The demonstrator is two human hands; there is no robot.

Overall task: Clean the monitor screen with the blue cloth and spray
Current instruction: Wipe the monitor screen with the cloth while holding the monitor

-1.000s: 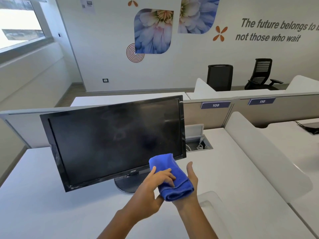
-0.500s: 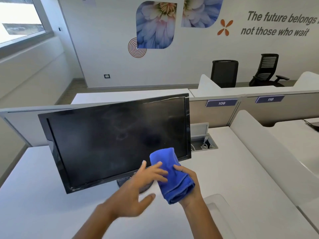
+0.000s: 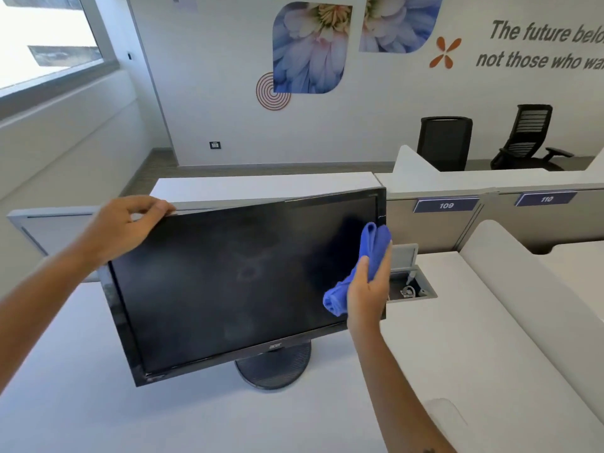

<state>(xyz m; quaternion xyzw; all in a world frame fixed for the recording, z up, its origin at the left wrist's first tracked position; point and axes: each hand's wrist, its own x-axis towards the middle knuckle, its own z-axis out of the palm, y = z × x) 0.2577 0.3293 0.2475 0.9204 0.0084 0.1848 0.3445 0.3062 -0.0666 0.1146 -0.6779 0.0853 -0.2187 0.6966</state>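
A black monitor [image 3: 235,282] with a dark, smudged screen stands on a round base on the white desk [image 3: 81,403], tilted a little to the left. My left hand [image 3: 121,230] grips its top left corner, fingers over the upper edge. My right hand [image 3: 367,294] holds the folded blue cloth [image 3: 366,259] flat against the right side of the screen, near the right bezel. No spray bottle is in view.
A grey desk partition [image 3: 49,220] runs behind the monitor. An open cable box [image 3: 408,286] is set in the desk just right of the screen. A white divider [image 3: 523,289] rises at the right. Two black office chairs [image 3: 444,142] stand by the far wall.
My left hand left the cloth and rose to grip the monitor's top left corner. My right hand carried the cloth up from the desk front onto the right side of the screen.
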